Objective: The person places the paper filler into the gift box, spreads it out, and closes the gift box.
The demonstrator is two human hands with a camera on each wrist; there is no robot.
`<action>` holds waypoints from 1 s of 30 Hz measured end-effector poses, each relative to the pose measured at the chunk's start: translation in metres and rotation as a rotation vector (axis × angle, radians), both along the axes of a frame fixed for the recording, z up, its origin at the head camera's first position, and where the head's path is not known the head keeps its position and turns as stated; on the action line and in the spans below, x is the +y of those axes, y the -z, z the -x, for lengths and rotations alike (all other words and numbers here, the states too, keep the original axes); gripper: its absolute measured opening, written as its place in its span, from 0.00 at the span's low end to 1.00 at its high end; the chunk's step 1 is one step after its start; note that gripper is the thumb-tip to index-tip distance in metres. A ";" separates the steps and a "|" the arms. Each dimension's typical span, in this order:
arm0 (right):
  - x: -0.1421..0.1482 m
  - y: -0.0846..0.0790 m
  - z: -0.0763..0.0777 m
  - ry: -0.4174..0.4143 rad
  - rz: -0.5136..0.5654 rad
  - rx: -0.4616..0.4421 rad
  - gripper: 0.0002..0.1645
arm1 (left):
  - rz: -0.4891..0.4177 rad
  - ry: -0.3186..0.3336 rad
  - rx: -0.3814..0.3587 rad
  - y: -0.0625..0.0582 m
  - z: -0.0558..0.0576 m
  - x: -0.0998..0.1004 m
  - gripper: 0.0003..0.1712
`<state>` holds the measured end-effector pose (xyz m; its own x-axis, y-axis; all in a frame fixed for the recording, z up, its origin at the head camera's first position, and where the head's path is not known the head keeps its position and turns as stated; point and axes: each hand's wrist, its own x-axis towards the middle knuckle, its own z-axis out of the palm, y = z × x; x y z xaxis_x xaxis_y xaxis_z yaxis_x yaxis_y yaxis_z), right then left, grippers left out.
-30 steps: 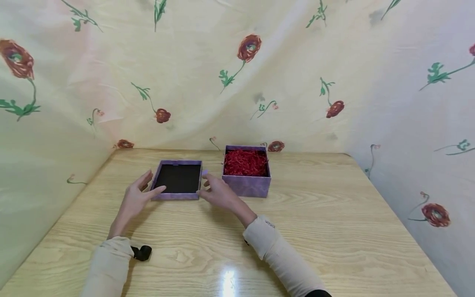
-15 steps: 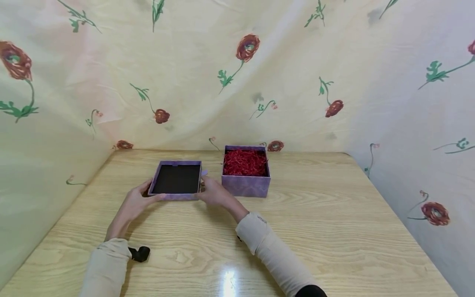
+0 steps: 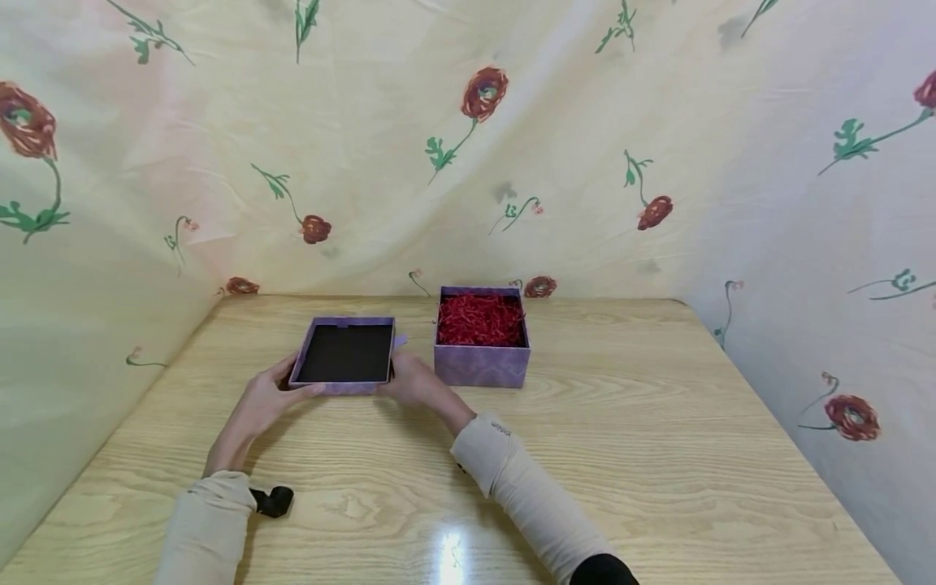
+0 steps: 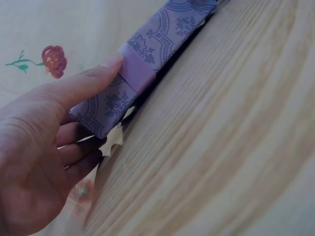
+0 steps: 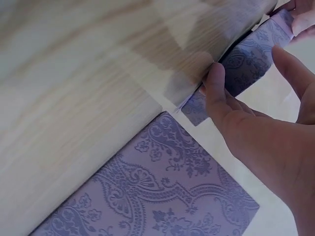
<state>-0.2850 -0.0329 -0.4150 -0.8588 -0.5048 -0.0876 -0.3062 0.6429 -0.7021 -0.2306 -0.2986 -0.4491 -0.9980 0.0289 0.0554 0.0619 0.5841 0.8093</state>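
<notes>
- Now the left grip [image 3: 257,408], a bare hand, holds the left front corner of a shallow, square purple lid [image 3: 347,353] with a black inside.
- Its thumb touches a smooth pink band [image 4: 138,70] on the front wall.
- The right grip [image 3: 418,382] pinches the right front corner.
- The lid is at the left on the light wooden counter [image 3: 658,455], open side up.
- Right of it stands a deep purple box [image 3: 483,366] full of curly red shreds [image 3: 480,319].
</notes>
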 end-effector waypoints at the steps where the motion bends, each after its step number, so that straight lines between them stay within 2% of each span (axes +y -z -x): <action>1: -0.001 0.000 0.000 -0.005 -0.002 -0.001 0.39 | 0.002 -0.001 -0.001 0.000 0.000 0.000 0.56; 12: -0.001 0.000 -0.001 -0.022 0.060 0.033 0.33 | 0.028 -0.017 0.015 -0.001 0.000 0.000 0.53; 19: 0.001 -0.001 -0.002 0.003 0.104 0.019 0.31 | 0.012 -0.023 0.022 -0.003 0.001 0.000 0.53; 30: 0.007 -0.005 -0.001 0.027 0.196 0.008 0.41 | -0.016 -0.042 0.058 -0.011 0.000 0.003 0.52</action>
<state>-0.2840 -0.0264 -0.4095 -0.8723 -0.4886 0.0172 -0.2971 0.5019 -0.8123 -0.2305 -0.2955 -0.4377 -0.9935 -0.0147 0.1132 0.0843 0.5741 0.8144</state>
